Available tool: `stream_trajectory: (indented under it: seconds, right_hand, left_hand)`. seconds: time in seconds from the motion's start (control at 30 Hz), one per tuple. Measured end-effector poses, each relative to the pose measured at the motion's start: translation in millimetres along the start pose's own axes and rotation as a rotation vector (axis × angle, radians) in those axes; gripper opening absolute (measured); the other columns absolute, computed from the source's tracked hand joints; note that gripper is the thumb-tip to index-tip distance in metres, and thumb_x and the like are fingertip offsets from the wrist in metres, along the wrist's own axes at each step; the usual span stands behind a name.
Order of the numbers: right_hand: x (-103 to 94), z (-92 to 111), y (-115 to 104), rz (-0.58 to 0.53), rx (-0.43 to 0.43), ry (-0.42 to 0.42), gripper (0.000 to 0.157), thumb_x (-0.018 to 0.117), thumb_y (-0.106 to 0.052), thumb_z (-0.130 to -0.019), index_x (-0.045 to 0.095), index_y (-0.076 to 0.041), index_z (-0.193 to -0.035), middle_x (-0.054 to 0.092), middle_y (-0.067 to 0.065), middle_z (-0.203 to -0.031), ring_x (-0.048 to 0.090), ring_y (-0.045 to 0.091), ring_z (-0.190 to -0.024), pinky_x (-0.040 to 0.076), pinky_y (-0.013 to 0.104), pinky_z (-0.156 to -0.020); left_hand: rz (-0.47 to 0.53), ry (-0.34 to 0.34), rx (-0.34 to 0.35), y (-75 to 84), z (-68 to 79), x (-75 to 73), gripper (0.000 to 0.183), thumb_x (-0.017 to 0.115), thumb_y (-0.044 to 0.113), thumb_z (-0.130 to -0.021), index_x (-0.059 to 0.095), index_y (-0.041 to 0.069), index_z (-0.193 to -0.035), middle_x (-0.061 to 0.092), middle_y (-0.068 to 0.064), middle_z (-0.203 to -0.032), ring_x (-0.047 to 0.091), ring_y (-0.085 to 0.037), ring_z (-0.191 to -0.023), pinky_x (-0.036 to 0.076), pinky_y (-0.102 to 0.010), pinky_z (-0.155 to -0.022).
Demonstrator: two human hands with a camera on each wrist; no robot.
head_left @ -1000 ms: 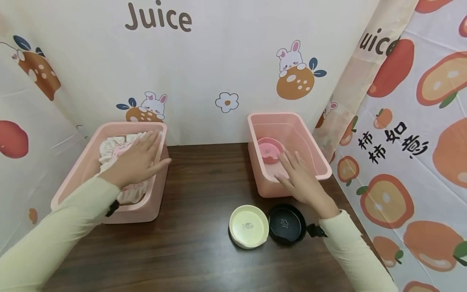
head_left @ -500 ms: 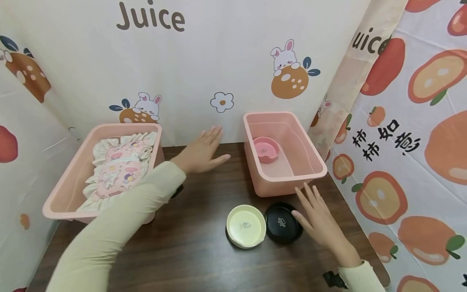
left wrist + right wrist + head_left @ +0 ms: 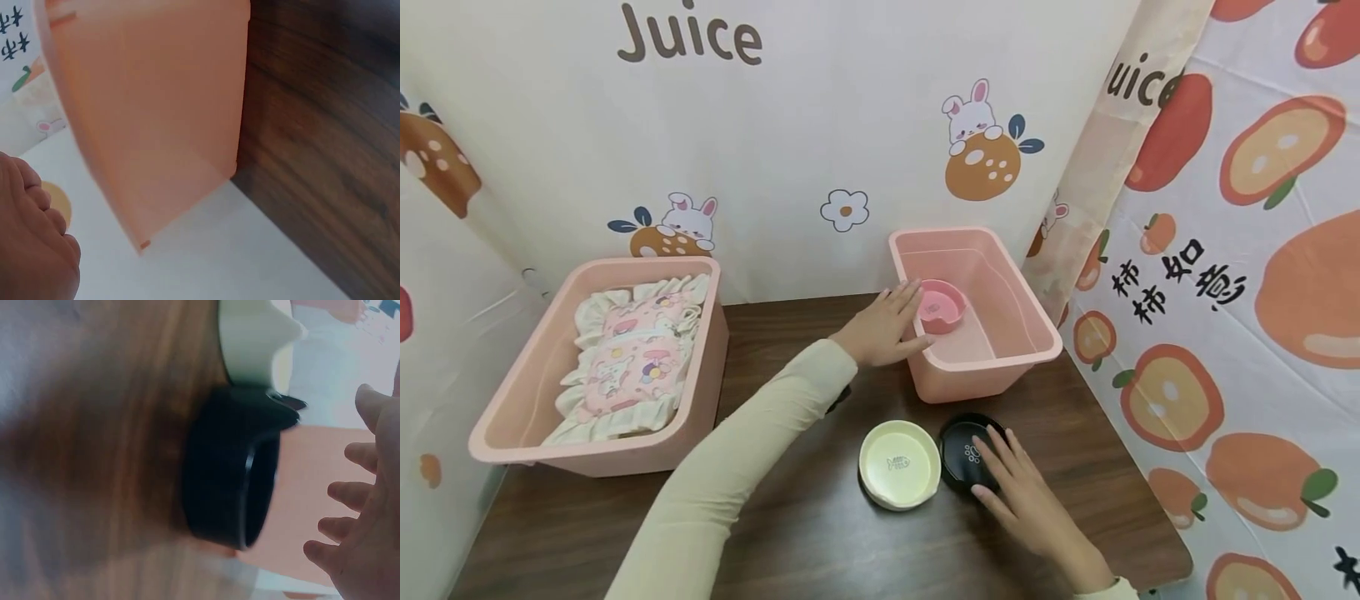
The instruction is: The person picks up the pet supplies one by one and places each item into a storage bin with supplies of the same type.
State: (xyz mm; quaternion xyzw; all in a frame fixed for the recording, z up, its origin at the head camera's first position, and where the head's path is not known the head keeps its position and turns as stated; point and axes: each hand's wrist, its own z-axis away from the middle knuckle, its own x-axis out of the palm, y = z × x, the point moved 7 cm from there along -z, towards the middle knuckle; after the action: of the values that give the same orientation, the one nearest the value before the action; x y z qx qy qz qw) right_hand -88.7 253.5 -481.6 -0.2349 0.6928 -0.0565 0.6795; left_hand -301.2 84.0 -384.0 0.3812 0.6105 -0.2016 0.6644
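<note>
My left hand [image 3: 883, 329], fingers extended, is over the left rim of the right-hand pink bin [image 3: 966, 367]. Inside that bin sits a small pink bowl [image 3: 942, 307]. Above the right part of a black bowl with a paw print [image 3: 958, 442], my right hand [image 3: 1026, 504] spreads its fingers and holds nothing. In the right wrist view the black bowl [image 3: 219, 469] stands upright on the table, apart from the fingers. Beside it is a pale yellow bowl with a fish print [image 3: 900, 467]. The left wrist view shows the bin's outer side wall [image 3: 156, 112].
A second pink bin [image 3: 512, 433] stands at the left, holding a folded pink printed cloth with cream ruffles [image 3: 632, 367]. Both bins are on a dark wooden table [image 3: 790, 517]. A printed curtain [image 3: 805, 150] hangs behind, and another [image 3: 1195, 333] hangs on the right.
My left hand has moved right, from over the cloth-filled bin to the right-hand bin. My right hand has drawn back from that bin and come over the black bowl. The view has shifted slightly.
</note>
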Motion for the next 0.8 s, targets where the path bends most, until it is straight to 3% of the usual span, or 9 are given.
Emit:
stream_trajectory:
  seconds: [0.3, 0.5, 0.67, 0.8]
  right_hand:
    - [25.8, 1.3, -18.5, 0.002, -0.119, -0.009, 0.065, 0.063, -0.034, -0.093, 0.036, -0.017, -0.149, 0.027, 0.013, -0.156, 0.023, 0.046, -0.14, 0.032, 0.066, -0.102]
    - [39.3, -3.0, -30.1, 0.009, -0.192, -0.046, 0.066, 0.064, -0.033, -0.092, 0.036, -0.017, -0.149, 0.027, 0.012, -0.156, 0.023, 0.044, -0.141, 0.031, 0.063, -0.104]
    - [47.2, -7.8, -42.8, 0.057, -0.283, -0.025, 0.067, 0.066, -0.035, -0.089, 0.04, -0.017, -0.148, 0.031, 0.013, -0.155, 0.025, 0.043, -0.14, 0.032, 0.062, -0.104]
    - [49.6, -11.0, -49.3, 0.052, -0.307, -0.011, 0.068, 0.068, -0.036, -0.088, 0.04, -0.02, -0.147, 0.033, 0.011, -0.154, 0.024, 0.042, -0.141, 0.012, 0.044, -0.118]
  left_hand:
    - [0.014, -0.023, -0.049, -5.2, -14.9, 21.4, 0.083, 0.038, 0.056, -0.096, 0.006, 0.006, -0.154, 0.002, -0.008, -0.162, -0.001, -0.021, -0.148, 0.007, -0.04, -0.119]
    - [-0.003, -0.034, -0.051, -6.8, -18.7, 28.4, 0.085, 0.034, 0.06, -0.094, 0.005, 0.007, -0.154, -0.001, -0.008, -0.162, 0.0, -0.023, -0.149, 0.006, -0.04, -0.119]
    - [-0.007, -0.047, -0.054, -6.5, -20.6, 31.8, 0.086, 0.034, 0.061, -0.094, 0.005, 0.007, -0.154, -0.003, -0.006, -0.162, 0.001, -0.023, -0.149, 0.006, -0.04, -0.119]
    - [0.0, -0.059, -0.064, -5.6, -21.6, 33.5, 0.086, 0.034, 0.061, -0.094, 0.004, 0.008, -0.154, -0.003, -0.005, -0.162, 0.0, -0.022, -0.149, 0.007, -0.041, -0.119]
